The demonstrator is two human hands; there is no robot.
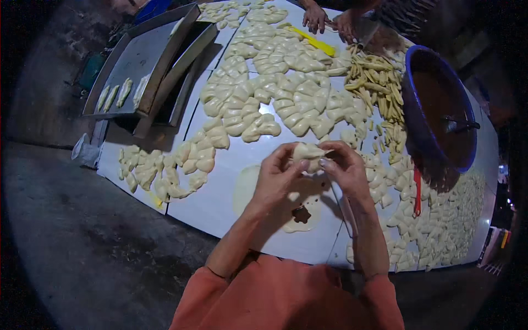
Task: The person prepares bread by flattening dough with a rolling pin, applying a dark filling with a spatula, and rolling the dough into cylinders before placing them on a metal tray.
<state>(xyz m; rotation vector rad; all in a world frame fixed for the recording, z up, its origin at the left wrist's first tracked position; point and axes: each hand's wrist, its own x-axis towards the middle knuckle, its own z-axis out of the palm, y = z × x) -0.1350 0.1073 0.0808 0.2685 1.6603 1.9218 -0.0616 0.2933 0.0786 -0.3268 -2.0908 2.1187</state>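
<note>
Between both hands, over the near middle of the table, is a soft piece of pale dough (309,154). My left hand (279,173) grips its left side with thumb and fingers, and my right hand (347,169) pinches its right side. Below them a thin round sheet of dough (246,190) lies flat on the white tabletop (212,206), partly hidden by my left hand and forearm. A dark brown patch of filling or sauce (301,214) sits on its near part. Beyond my hands, many plump, glossy dough pieces (302,107) lie close together.
Metal trays (137,52) lean at the left, strips of dough in one. At right stand yellowish finger-shaped pieces (379,82) and a purple basin (410,93) of brown liquid. A yellow tool (316,41), a red tool (417,192) and small dough pieces (445,225) lie about. Another person's hands (314,19) work opposite.
</note>
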